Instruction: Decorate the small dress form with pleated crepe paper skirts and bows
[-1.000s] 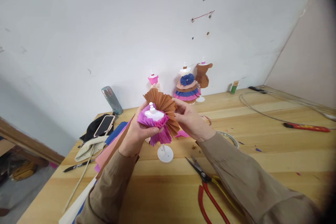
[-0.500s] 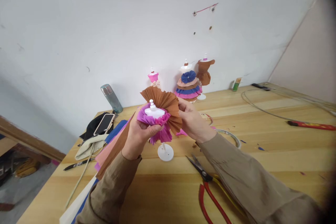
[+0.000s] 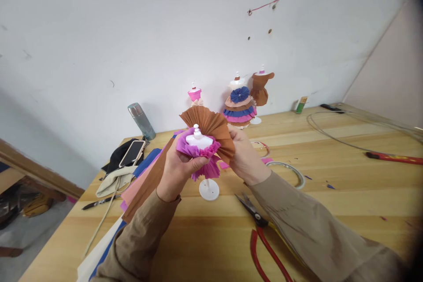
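Note:
A small white mannequin (image 3: 198, 140) on a round white stand (image 3: 209, 189) wears a ruffled pink and purple paper skirt (image 3: 205, 162). My left hand (image 3: 176, 169) is closed round its waist and skirt. Behind the mannequin stands a fan of pleated brown paper (image 3: 211, 130). My right hand (image 3: 243, 159) pinches the fan's right edge and holds it against the mannequin's back. Both hands are raised a little above the wooden table (image 3: 346, 194).
Red-handled scissors (image 3: 261, 240) lie near my right forearm, a tape ring (image 3: 287, 172) beside them. Coloured paper sheets (image 3: 142, 185), a phone (image 3: 132, 153), a bag and a flask (image 3: 142, 121) sit left. Three dressed mannequins (image 3: 241, 103) stand by the wall. Cables and a red tool (image 3: 393, 157) lie right.
The brown fan has swung a little further round the mannequin's back, and my right hand has closed in on it. The view has shifted slightly right.

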Available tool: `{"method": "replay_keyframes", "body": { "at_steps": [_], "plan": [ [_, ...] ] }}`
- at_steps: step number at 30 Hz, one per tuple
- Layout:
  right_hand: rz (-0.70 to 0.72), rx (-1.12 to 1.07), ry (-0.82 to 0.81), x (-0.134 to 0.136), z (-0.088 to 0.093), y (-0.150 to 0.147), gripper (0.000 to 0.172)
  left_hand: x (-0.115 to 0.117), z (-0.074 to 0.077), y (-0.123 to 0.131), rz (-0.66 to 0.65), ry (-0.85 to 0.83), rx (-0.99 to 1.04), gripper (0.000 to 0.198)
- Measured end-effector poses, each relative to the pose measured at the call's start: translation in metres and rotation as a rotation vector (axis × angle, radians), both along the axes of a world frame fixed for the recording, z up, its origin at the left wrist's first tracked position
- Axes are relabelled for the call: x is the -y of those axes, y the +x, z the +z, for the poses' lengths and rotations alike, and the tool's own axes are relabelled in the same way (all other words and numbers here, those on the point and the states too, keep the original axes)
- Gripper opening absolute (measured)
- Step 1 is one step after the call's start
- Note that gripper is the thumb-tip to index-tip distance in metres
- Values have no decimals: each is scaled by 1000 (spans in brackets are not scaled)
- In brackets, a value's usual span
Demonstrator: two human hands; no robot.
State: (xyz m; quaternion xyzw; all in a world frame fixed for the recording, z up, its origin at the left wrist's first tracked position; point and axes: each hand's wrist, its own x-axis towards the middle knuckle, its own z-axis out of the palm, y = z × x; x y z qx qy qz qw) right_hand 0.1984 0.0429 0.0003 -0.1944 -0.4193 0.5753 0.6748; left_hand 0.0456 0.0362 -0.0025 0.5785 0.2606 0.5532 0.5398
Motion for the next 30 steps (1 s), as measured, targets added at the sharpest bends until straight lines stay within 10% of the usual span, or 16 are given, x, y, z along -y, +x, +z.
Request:
{"method": "replay_keyframes", "body": {
  "at_steps": [30],
  "plan": [
    [-55, 81, 44, 13, 8, 0, 15, -2, 2, -4, 26, 8, -50, 67]
  ]
}}
